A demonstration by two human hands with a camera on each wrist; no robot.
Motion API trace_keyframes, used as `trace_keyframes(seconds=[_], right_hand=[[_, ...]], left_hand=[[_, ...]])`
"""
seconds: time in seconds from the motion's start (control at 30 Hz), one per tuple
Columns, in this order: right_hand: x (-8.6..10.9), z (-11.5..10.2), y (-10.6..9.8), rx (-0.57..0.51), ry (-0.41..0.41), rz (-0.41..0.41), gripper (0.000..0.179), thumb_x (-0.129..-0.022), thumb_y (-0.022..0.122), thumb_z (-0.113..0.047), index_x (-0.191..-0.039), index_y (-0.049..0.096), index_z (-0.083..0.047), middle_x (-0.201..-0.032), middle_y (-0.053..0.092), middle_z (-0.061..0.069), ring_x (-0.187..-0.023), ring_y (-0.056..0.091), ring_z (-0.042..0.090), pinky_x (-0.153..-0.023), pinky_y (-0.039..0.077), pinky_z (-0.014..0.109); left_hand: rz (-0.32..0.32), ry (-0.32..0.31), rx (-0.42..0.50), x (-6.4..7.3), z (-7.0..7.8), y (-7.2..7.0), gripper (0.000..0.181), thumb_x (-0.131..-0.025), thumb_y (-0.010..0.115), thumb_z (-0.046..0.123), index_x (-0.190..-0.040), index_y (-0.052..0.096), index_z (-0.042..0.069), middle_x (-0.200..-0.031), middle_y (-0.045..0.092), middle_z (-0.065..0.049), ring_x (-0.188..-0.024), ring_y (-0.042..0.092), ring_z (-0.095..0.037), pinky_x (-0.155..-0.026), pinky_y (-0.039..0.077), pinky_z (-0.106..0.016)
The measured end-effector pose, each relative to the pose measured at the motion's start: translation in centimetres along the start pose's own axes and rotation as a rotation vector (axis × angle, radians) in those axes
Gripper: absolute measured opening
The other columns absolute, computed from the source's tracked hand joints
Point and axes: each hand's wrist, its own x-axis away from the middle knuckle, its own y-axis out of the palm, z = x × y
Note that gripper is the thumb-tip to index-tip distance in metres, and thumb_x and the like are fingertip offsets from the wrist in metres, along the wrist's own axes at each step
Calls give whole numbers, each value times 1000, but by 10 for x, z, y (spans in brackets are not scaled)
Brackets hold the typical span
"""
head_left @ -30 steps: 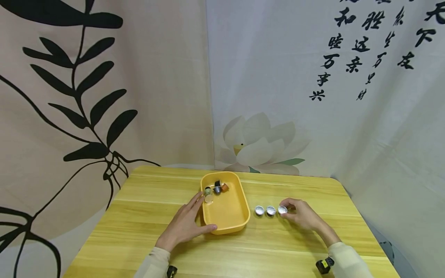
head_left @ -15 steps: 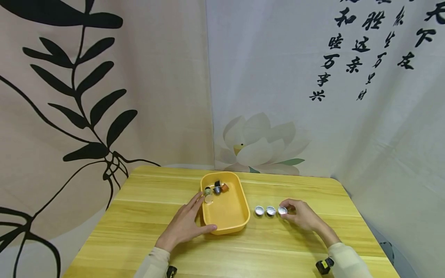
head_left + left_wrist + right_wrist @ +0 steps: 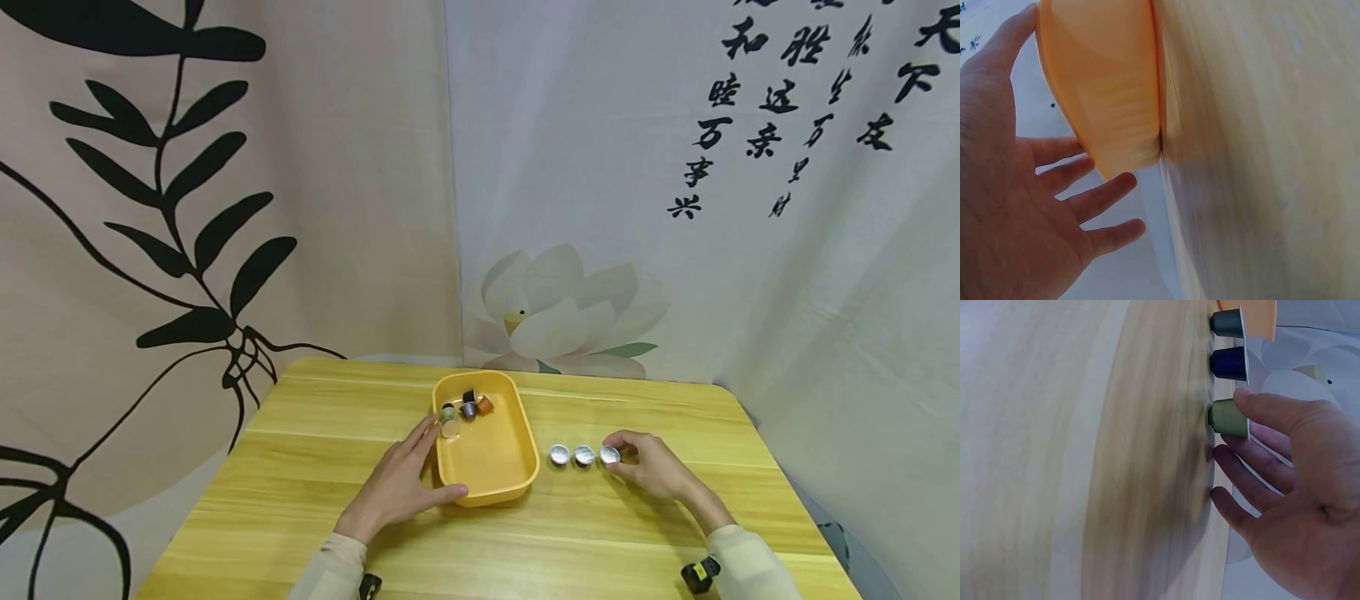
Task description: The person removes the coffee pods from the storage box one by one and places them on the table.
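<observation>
Though partly unseen — green capsule (image 3: 1227, 419)

My left arm (image 3: 330, 570) slants in from the near left, left hand (image 3: 399, 485) fanned, thumb (image 3: 1005, 42) spread wide of the fingers (image 3: 1104, 196). From the near right, my right hand (image 3: 654, 463) angles far-left, thumb and forefinger (image 3: 619, 436) pinching.

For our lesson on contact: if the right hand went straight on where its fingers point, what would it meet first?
Probably the dark blue, silver-topped, cup-shaped capsule at mid-row, met by the light green, silver-topped capsule that the right hand pinches; the exact gap is unclear.
</observation>
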Motion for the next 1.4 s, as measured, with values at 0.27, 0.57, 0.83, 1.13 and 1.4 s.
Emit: trace_keyframes(seconds=[0.27, 0.57, 0.83, 1.13, 1.4], right_hand=[[0, 0, 0, -4, 12, -5, 37, -104, 84, -21, -135, 75, -4, -124, 82, 2, -117, 77, 26, -106, 65, 52], [1, -1, 0, -19, 28, -2, 42, -102, 86, -22, -139, 74, -3, -126, 82, 3, -119, 76, 26, -107, 64, 53], [2, -1, 0, -55, 39, -8, 48, -102, 87, -22, -143, 71, -2, -130, 80, 7, -121, 75, 28, -109, 63, 54], [4, -3, 0, -75, 18, 4, 56, -101, 88, -24, -147, 67, 1, -135, 78, 9, -122, 73, 29, -111, 62, 56], [7, -9, 0, -60, 1, 24, 70, -101, 89, -30, -156, 61, 2, -150, 72, 23, -135, 70, 44, -118, 53, 72]], left_hand=[[2, 9, 3, 0, -1, 0, 128, -85, 82, 83, -180, 31, 15, -192, 20, -5, -162, 42, -57, -130, 41, -77], [-3, 14, -5, -1, -1, 0, 127, -87, 82, 82, -180, 30, 15, -192, 21, -6, -163, 42, -56, -130, 42, -76], [-12, 7, -2, -2, -2, 1, 129, -85, 78, 88, -181, 29, 17, -192, 20, -5, -165, 41, -55, -131, 41, -75], [-9, 15, -4, -1, -1, 0, 128, -86, 79, 87, -181, 29, 16, -192, 20, -7, -163, 42, -57, -130, 41, -76], [-8, 14, 5, 0, 0, 0, 127, -87, 80, 84, -181, 29, 16, -192, 20, -5, -163, 42, -57, -129, 42, -77]])
